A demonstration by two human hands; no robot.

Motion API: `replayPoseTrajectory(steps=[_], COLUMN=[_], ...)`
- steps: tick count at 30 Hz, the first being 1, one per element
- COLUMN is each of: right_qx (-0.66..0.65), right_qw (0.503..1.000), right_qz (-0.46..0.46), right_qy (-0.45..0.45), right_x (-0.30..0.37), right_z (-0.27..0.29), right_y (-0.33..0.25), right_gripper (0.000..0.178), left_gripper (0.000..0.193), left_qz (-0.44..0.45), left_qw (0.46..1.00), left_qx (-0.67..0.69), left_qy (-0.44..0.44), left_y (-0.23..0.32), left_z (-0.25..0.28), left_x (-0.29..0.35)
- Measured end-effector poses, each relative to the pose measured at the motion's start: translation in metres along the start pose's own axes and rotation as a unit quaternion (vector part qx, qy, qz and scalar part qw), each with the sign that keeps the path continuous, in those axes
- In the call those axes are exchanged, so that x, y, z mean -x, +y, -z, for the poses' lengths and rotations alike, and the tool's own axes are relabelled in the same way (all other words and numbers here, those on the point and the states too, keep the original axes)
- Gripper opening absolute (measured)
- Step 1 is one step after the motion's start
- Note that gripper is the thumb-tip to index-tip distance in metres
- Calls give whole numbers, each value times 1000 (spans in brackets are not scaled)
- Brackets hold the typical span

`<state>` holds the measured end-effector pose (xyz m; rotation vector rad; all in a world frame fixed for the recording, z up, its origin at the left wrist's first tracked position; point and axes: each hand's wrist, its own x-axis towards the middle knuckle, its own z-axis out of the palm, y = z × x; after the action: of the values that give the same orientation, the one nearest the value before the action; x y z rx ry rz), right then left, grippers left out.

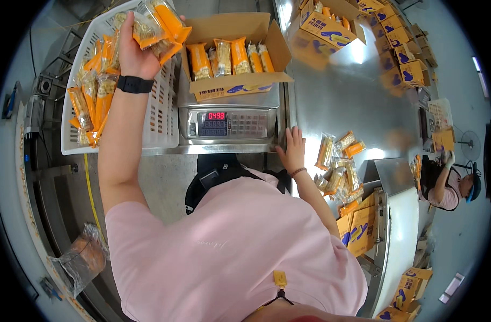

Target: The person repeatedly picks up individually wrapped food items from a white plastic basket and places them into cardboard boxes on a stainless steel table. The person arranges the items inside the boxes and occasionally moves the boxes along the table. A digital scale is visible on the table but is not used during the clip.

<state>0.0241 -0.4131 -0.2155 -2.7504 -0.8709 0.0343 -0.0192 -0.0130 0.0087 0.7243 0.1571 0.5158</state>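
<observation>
My left hand [140, 56], with a black band at the wrist, is closed round several orange-and-clear wrapped snack bars [173, 21] above a white plastic basket [162, 121]. More wrapped bars [89, 99] lie in the basket's left part. Right of it, an open cardboard box [229, 27] holds a row of upright bars [240, 56] and sits on a scale [229, 123] with a lit red display. My right hand [293, 150] rests with fingers spread at the edge of the steel table, beside the scale. It holds nothing.
Loose wrapped bars [339, 172] lie on the steel table [342, 96] to the right, near flattened cartons [362, 231]. Another open box [328, 27] stands at the far side, with cartons [404, 53] stacked beyond. A person in a cap [452, 185] works at the far right.
</observation>
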Motion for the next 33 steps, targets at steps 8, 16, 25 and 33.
replayPoseTrajectory(steps=[8,16,25,33], right_qx=[-502,-819,-879,-852], right_qw=[864,510,421,480], right_qz=[-34,-187,-216,-201], right_qy=[14,-186,-64,53], right_x=[-57,-110,-162,-221], right_z=[57,109,117,132], right_y=[-70,-142,-120,39], right_gripper=[73,51,34,32], left_gripper=[53,54,61,64], left_qz=[32,27,51,54], left_qw=[996,997,996,995], left_qx=[84,72,59,67], left_qy=[-15,0,-41,-52], left_y=[-2,0,-2,-3], left_z=[2,5,11,-13], left_x=[13,4,0,12])
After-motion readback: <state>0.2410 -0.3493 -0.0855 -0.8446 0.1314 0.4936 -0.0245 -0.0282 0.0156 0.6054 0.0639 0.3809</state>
